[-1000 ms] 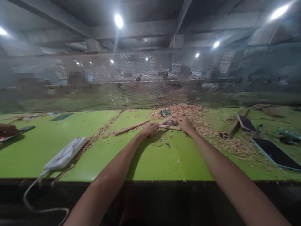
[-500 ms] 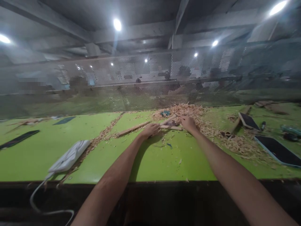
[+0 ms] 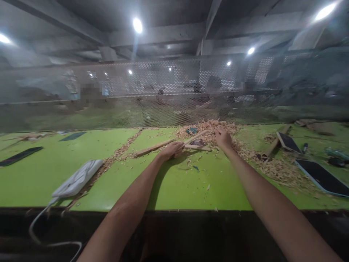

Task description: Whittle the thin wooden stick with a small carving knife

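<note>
My left hand (image 3: 172, 150) is closed around the near end of a pale wooden stick (image 3: 196, 137), which slants up to the right. Beyond the stick's far end is my right hand (image 3: 223, 139), its fingers pinched together; whatever they hold is too small to make out. A second wooden stick (image 3: 201, 148) lies flat just below the held one, beside a dark brownish scrap (image 3: 200, 142). To the left of my left hand rests a longer wooden strip (image 3: 154, 148). Curly wood shavings (image 3: 214, 125) are heaped behind the hands, with a teal scrap (image 3: 191, 130) among them.
A white power strip (image 3: 79, 179) with a cord lies left on the green tabletop (image 3: 114, 193). Phones (image 3: 321, 176) and a propped dark-faced device (image 3: 289, 142) are at right, near more shavings. A dark flat slab (image 3: 20, 156) lies far left. Perforated mesh (image 3: 169, 105) stands behind.
My right hand has moved right, away from the stick's far end, so more of the stick shows. My left hand has shifted slightly left with the stick.
</note>
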`<state>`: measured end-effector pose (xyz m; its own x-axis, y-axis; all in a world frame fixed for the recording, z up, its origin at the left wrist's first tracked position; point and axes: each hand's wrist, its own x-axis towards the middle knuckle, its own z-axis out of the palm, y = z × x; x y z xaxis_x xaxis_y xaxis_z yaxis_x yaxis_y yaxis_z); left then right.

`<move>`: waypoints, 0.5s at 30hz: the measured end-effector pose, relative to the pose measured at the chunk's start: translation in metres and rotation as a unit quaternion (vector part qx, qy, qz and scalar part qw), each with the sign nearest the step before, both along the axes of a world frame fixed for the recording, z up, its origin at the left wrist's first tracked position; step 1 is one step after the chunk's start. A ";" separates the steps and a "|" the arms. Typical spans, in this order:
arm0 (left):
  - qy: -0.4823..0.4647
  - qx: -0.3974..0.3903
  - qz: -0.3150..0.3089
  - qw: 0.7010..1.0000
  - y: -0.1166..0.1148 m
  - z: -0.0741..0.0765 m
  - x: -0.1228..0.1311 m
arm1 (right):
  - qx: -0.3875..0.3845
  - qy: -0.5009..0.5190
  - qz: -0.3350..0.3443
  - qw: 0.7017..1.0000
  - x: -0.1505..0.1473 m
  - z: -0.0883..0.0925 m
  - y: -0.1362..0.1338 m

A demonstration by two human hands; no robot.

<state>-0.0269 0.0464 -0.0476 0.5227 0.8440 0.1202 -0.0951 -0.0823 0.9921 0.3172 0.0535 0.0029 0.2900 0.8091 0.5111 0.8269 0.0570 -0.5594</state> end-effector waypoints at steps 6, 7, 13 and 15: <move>0.017 -0.033 0.043 0.998 -0.006 0.008 0.003 | -0.023 -0.017 0.040 0.999 -0.025 0.005 -0.006; 0.004 -0.039 0.048 0.998 -0.007 0.008 0.004 | -0.025 -0.016 0.055 0.998 -0.029 0.005 -0.009; -0.057 -0.083 0.076 0.992 -0.008 0.010 0.013 | -0.045 -0.037 0.173 0.983 -0.060 0.006 -0.026; -0.063 -0.087 0.080 0.991 -0.009 0.011 0.014 | -0.061 -0.047 0.194 0.978 -0.070 0.006 -0.031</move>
<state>-0.0127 0.0374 -0.0367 0.3704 0.9286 0.0217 -0.2194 0.0648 0.9735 0.2475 0.0229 0.0089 -0.0944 0.9057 0.4133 0.8045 0.3140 -0.5042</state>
